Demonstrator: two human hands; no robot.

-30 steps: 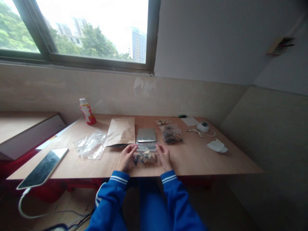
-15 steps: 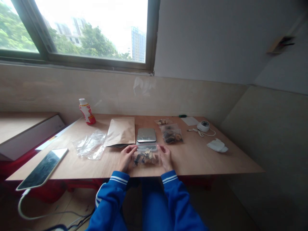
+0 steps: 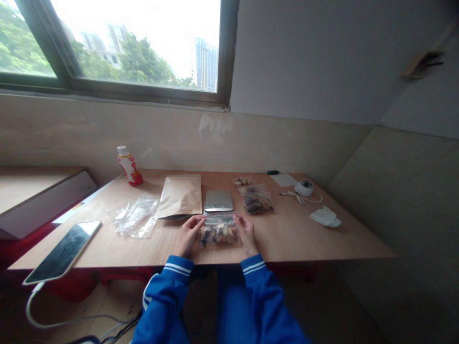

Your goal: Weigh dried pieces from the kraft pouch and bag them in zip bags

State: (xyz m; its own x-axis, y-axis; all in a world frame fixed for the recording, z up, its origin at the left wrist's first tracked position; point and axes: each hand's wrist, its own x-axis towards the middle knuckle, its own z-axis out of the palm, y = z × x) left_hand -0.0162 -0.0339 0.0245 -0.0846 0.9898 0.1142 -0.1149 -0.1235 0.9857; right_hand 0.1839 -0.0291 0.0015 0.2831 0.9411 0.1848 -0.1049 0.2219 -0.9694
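A clear zip bag (image 3: pixel 219 234) with dark and pale dried pieces in it is stretched between my hands at the table's front edge. My left hand (image 3: pixel 190 234) pinches its upper left corner, and my right hand (image 3: pixel 245 233) pinches the upper right one. Just beyond the bag sits a small digital scale (image 3: pixel 218 201) with a silver top. To the scale's left lies a brown kraft pouch (image 3: pixel 181 196), its dark opening facing me. Right of the scale, filled zip bags (image 3: pixel 257 202) rest on the wood, with a smaller bag of pale pieces (image 3: pixel 244 181) behind them.
On the left are crumpled clear plastic (image 3: pixel 134 217), a phone (image 3: pixel 64 251) with a cable over the table edge, and a red-and-white bottle (image 3: pixel 129 166). A white dome camera (image 3: pixel 304 188), crumpled tissue (image 3: pixel 325 217), paper (image 3: pixel 284 179) and a green-handled tool (image 3: pixel 273 172) lie right.
The pieces inside the held bag have shifted and lie more spread out. Both hands keep their pinch at the corners, almost in the same place.
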